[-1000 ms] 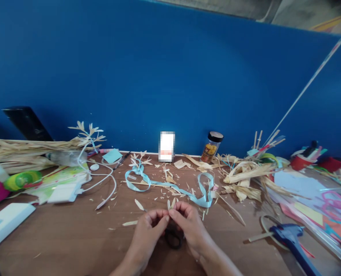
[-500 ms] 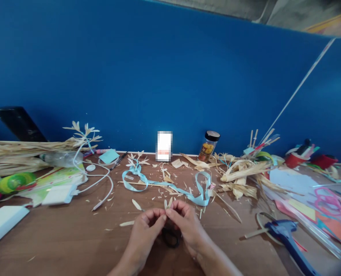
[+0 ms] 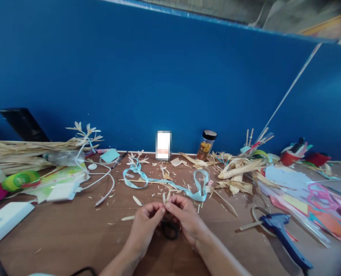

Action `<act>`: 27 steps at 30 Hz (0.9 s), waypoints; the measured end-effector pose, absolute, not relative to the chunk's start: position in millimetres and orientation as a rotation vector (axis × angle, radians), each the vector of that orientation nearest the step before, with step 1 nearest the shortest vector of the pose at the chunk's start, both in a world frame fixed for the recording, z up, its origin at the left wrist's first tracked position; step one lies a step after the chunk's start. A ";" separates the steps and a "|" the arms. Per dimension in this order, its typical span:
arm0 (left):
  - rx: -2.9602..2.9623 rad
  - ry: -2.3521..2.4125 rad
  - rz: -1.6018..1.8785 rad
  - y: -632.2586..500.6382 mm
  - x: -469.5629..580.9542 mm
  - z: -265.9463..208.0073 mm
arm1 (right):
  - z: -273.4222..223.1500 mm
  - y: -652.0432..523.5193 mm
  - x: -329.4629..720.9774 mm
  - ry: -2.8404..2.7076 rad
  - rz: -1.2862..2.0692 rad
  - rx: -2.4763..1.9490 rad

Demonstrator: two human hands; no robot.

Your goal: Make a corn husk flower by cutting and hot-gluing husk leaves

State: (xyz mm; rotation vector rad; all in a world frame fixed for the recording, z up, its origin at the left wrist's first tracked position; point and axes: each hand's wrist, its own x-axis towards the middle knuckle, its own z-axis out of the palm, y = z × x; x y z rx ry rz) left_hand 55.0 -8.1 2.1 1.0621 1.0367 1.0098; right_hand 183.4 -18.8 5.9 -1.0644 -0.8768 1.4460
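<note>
My left hand (image 3: 148,222) and my right hand (image 3: 184,216) meet fingertip to fingertip low in the middle of the view. Between the pinched fingers, small pale dried-husk petals (image 3: 166,197) stick up; their lower ends are hidden by the fingers. Under the hands lie scissors with black handles (image 3: 170,230), partly covered. Two loose husk petals lie on the table left of the hands, one cut petal (image 3: 137,200) nearer the back. Beyond the fingers a light blue ribbon (image 3: 161,181) curls across the brown table.
On the right rests a blue glue gun (image 3: 282,234), with coloured sheets (image 3: 291,180) behind it. A lidded jar (image 3: 206,145) and dried husks (image 3: 236,170) stand near the blue partition (image 3: 159,76). At left are a white power strip (image 3: 8,222), a cable and a plastic bottle (image 3: 63,158).
The view has shifted slightly, so the table items on the right appear farther left. Both hands keep their pinch on the petals, with little visible movement.
</note>
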 end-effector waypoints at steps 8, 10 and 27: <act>0.944 1.033 1.055 -4.0 52.3 -2.1 | 21.1 -11.6 194.7 -0.936 1.294 -1.168; 0.959 1.026 1.055 -4.2 51.7 -2.3 | 35.8 -16.9 197.5 -0.929 1.263 -1.167; 0.843 1.098 1.004 2.0 53.0 -7.8 | 39.5 -171.8 371.3 -1.493 -0.346 -2.456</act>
